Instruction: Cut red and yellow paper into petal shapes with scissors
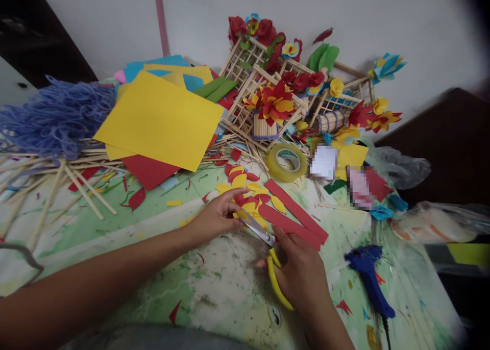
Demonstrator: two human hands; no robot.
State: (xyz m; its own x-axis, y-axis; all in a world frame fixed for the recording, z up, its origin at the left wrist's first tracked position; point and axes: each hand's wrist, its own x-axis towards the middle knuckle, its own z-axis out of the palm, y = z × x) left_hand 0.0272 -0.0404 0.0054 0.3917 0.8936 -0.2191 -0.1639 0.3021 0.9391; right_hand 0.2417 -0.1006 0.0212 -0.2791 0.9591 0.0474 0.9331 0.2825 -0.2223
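My right hand (302,276) grips yellow-handled scissors (273,273), blades pointing up-left toward a pile of red and yellow paper petals (250,189). My left hand (218,215) lies on the table with its fingertips on a yellow petal piece at the blade tips. Two red paper strips (296,215) lie just right of the blades. Whether the blades are cutting the piece is unclear.
A blue glue gun (367,273) lies to the right. A tape roll (286,162) sits behind the petals. Yellow paper sheets (161,118), blue yarn (53,115), wooden sticks (82,184) and stick frames with paper flowers (275,100) crowd the back. Plastic bags (429,222) lie far right.
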